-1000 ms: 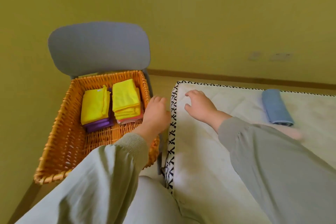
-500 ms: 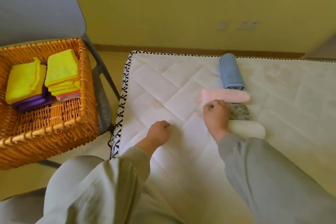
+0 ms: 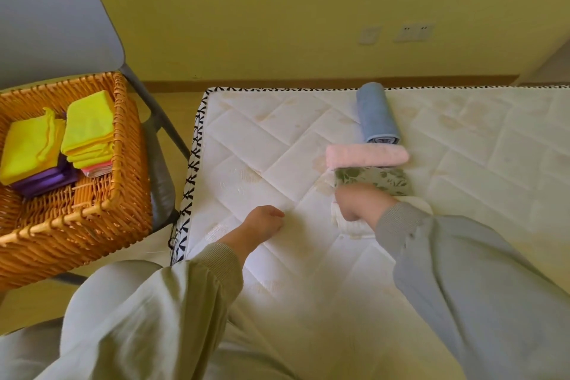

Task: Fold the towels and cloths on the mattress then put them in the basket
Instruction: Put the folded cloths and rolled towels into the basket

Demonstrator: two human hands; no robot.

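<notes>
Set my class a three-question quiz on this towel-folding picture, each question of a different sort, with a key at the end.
1. True or false: the basket on the chair holds folded yellow cloths.
2. Which rolled towel on the mattress lies nearest the wall? A blue; B pink; C white.
3. Fill the gap: the right hand grips the ___ towel.

Key
1. True.
2. A, the blue towel.
3. White: the white towel lies under that hand.
</notes>
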